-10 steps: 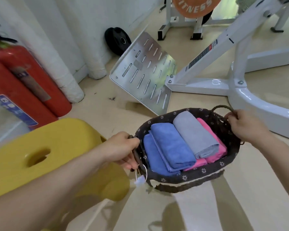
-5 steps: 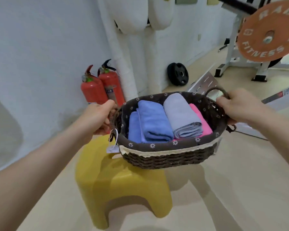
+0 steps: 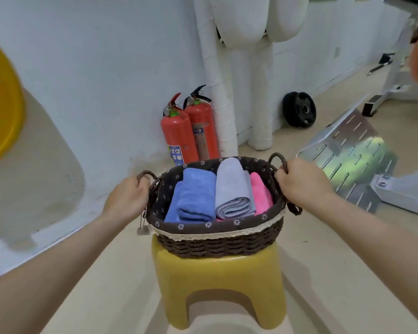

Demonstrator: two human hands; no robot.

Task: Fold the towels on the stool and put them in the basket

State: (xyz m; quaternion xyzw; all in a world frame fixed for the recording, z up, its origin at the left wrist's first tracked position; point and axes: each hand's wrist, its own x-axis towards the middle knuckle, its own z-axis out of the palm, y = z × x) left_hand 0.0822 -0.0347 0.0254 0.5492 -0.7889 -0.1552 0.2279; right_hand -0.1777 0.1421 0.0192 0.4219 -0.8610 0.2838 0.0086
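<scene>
1. Basket (image 3: 217,244): a dark woven basket with a flower-print lining. It sits on, or just above, the top of the stool; the view does not show whether its weight is fully set down.
2. Stool (image 3: 217,280): yellow plastic, standing on the floor directly under the basket. No loose towel is visible on the part of it that shows.
3. Blue towel (image 3: 193,196): folded and lying lengthwise in the left part of the basket. A second blue layer shows at its left edge; whether that is a separate towel cannot be told.
4. Grey towel (image 3: 232,189): folded and lying in the middle, touching the blue one.
5. Pink towel (image 3: 260,194): folded, on the right, partly under the grey one and against the lining.
6. Left hand (image 3: 128,198): fingers curled round the left handle (image 3: 146,174), holding it.
7. Right hand (image 3: 299,182): fingers curled round the right handle (image 3: 278,157), holding it.
8. Background: two fire extinguishers (image 3: 179,133) against the wall, a black weight plate (image 3: 299,109) leaning further right.
9. Progress, as judged: folding and loading look complete, since every towel in view is folded and inside the basket. What seems left is only to let go of the handles, provided no unfolded towel lies out of view.
</scene>
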